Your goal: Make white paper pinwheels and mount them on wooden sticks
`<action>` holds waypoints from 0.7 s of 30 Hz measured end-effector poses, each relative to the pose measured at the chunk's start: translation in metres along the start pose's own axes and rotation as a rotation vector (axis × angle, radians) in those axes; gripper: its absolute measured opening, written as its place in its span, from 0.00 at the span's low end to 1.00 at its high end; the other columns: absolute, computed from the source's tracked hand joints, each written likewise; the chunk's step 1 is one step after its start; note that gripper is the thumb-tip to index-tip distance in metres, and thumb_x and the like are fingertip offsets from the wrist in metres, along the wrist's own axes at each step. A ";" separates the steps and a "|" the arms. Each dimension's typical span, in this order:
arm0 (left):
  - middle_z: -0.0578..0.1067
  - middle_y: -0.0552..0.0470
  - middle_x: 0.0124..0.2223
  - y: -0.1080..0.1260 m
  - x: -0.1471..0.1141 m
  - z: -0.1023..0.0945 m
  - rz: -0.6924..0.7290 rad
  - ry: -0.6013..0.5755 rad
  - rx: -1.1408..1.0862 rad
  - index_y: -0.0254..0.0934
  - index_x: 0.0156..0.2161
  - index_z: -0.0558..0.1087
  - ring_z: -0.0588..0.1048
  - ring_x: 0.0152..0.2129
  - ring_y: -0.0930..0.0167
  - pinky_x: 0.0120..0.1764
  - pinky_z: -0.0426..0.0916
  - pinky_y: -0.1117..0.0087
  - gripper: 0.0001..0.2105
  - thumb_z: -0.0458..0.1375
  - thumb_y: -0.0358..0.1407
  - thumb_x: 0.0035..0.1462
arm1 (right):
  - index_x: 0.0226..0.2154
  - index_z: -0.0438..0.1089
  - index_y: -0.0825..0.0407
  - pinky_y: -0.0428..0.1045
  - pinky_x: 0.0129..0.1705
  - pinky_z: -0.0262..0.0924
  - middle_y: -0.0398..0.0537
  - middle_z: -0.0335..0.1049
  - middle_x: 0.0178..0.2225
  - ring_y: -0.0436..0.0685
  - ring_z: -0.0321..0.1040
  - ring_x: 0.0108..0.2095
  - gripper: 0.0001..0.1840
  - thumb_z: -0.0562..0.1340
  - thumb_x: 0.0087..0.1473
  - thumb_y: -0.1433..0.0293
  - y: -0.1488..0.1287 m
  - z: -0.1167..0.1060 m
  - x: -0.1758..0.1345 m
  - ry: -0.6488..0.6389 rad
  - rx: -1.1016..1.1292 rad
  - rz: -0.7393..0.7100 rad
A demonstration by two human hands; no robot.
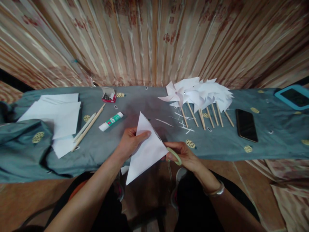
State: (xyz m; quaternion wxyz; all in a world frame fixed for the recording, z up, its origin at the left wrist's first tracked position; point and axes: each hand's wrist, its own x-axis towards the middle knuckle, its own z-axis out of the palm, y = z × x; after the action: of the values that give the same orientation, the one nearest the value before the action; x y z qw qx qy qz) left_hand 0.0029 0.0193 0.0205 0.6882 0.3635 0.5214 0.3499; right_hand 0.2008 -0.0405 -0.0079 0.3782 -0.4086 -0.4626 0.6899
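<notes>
My left hand (131,140) grips a white sheet of paper (147,151) folded into a triangle, its thumb flat on top near the upper corner. Scissors with pale green handles (175,156) are in my right hand (183,154), at the right edge of the triangle. Their blades are mostly hidden by the paper, so how far apart they stand is unclear. Behind the hands lies a glue stick (111,121) with a green label. To the right, thin paper strips (184,124) are scattered beside several white paper pinwheels (200,91) on wooden sticks.
White paper sheets (65,119) are stacked at the left, next to wooden sticks (88,129). A small open red box (109,96) holds tiny metal pieces. On the right are a dark phone (246,125) and a blue-framed device (295,96). A curtain (154,42) hangs behind the cloth-covered table (149,103).
</notes>
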 end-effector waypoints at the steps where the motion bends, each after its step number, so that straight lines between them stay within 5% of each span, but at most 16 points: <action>1: 0.77 0.49 0.22 0.000 0.000 0.000 0.000 -0.003 0.003 0.33 0.24 0.76 0.72 0.16 0.70 0.20 0.65 0.72 0.13 0.69 0.40 0.34 | 0.41 0.78 0.53 0.45 0.30 0.64 0.45 0.74 0.27 0.49 0.67 0.26 0.26 0.71 0.42 0.53 0.000 0.000 0.000 -0.004 -0.004 0.007; 21: 0.77 0.50 0.22 -0.003 0.004 0.003 -0.016 0.002 -0.016 0.34 0.24 0.77 0.71 0.15 0.71 0.19 0.65 0.72 0.11 0.69 0.39 0.34 | 0.40 0.78 0.52 0.43 0.26 0.60 0.41 0.70 0.23 0.46 0.62 0.23 0.24 0.72 0.42 0.56 0.001 0.002 -0.002 0.009 0.038 0.038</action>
State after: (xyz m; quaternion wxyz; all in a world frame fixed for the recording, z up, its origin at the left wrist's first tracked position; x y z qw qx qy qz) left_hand 0.0065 0.0205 0.0165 0.6932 0.3535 0.5224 0.3488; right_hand 0.1995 -0.0438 -0.0076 0.3751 -0.4132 -0.4398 0.7037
